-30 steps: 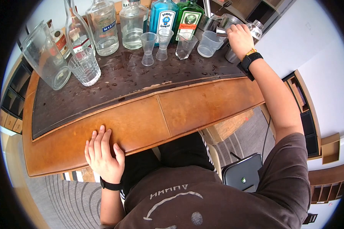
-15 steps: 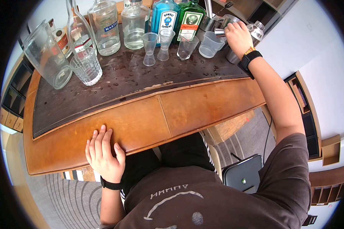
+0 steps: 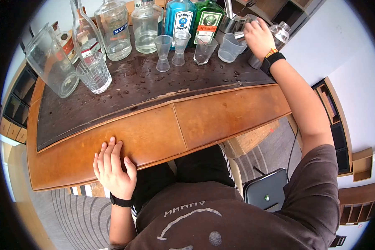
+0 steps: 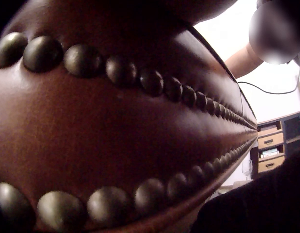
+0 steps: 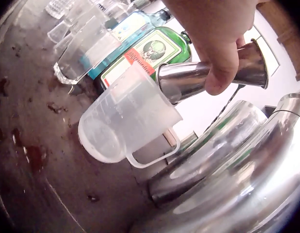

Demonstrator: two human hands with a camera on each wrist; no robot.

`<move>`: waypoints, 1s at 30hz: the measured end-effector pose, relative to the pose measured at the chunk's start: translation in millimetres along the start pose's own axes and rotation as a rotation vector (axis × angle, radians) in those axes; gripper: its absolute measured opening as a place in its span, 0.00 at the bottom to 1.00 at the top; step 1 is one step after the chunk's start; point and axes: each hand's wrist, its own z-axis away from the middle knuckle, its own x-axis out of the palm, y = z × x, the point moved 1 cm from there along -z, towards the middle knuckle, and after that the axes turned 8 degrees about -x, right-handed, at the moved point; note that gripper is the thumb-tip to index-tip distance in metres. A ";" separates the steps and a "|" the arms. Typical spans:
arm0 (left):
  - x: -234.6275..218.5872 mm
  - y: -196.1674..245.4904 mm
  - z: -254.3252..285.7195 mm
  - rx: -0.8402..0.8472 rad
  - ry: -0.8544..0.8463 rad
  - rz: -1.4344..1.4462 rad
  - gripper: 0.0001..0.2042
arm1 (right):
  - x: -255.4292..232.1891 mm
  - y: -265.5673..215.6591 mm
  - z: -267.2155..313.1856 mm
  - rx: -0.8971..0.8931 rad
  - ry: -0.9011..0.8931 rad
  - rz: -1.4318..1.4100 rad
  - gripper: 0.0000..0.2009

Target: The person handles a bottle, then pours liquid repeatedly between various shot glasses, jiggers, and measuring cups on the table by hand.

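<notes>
My right hand (image 3: pixel 260 39) pinches a steel jigger (image 5: pixel 184 80) round its narrow waist, thumb on the near side. The jigger lies tipped nearly sideways, its mouth at the rim of a clear plastic measuring cup (image 5: pixel 125 111). This cup has a handle and stands on the dark table top (image 3: pixel 137 89). Beside the cup in the right wrist view are two shiny steel vessels, the nearer one a cocktail shaker (image 5: pixel 247 184). My left hand (image 3: pixel 114 171) rests palm down on the table's brown leather edge (image 3: pixel 154 127), holding nothing.
Along the back stand a blue bottle (image 3: pixel 181 23), a green bottle (image 3: pixel 207 25) and several clear bottles. Two hourglass-shaped measures and a small glass (image 3: pixel 204 49) stand left of the cup. A cut-glass tumbler (image 3: pixel 94 75) and tall glass vessel (image 3: pixel 54 66) are farther left. Water drops spot the table.
My right hand has risen slightly and shifted a little left, with the jigger still tipped at the measuring cup. The left hand stays in place.
</notes>
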 end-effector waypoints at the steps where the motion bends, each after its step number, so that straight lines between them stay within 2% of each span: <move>1: 0.1 0.2 -0.3 -0.001 0.001 -0.004 0.17 | -4.9 2.2 -0.6 0.059 -0.029 -0.016 0.09; 7: -0.4 0.2 -0.4 0.001 0.007 0.011 0.17 | -10.1 16.0 2.3 0.216 -0.025 -0.106 0.09; 9: -2.6 1.9 -1.7 0.006 -0.001 0.021 0.15 | -12.5 14.8 0.4 0.572 -0.162 -0.581 0.11; 10: -3.9 3.0 -2.9 0.004 0.003 0.027 0.15 | -3.3 14.3 0.1 0.607 -0.102 -0.820 0.14; 11: -5.3 4.0 -3.7 0.003 0.000 0.022 0.16 | -21.9 7.6 -4.4 0.682 0.010 -1.055 0.13; 13: -4.0 1.9 -3.1 0.011 0.010 0.032 0.16 | -46.4 -4.4 -18.2 0.676 0.043 -1.656 0.12; 15: -2.8 1.6 -2.9 0.005 0.024 0.039 0.16 | -91.7 -28.9 -36.2 0.630 0.234 -2.082 0.11; 17: -2.8 1.7 -2.2 -0.011 0.014 0.037 0.16 | -125.3 -52.9 -56.1 0.523 0.281 -2.315 0.11; 19: -2.5 1.9 -2.1 -0.016 0.020 0.042 0.16 | -139.4 -80.5 -78.7 0.341 0.278 -2.294 0.12; 21: -2.8 2.0 -1.6 -0.018 0.027 0.052 0.16 | -138.8 -119.1 -102.5 0.304 0.312 -2.337 0.10; 23: -2.4 2.0 -1.4 -0.018 0.032 0.047 0.16 | -143.0 -144.9 -120.2 0.456 0.093 -2.312 0.08; 25: -2.6 1.1 -0.9 -0.014 0.032 0.040 0.16 | -129.0 -172.6 -139.1 0.574 0.034 -2.213 0.07; 30: -2.1 0.1 0.5 -0.016 0.026 0.066 0.17 | -99.0 -203.3 -163.3 0.656 0.012 -2.036 0.09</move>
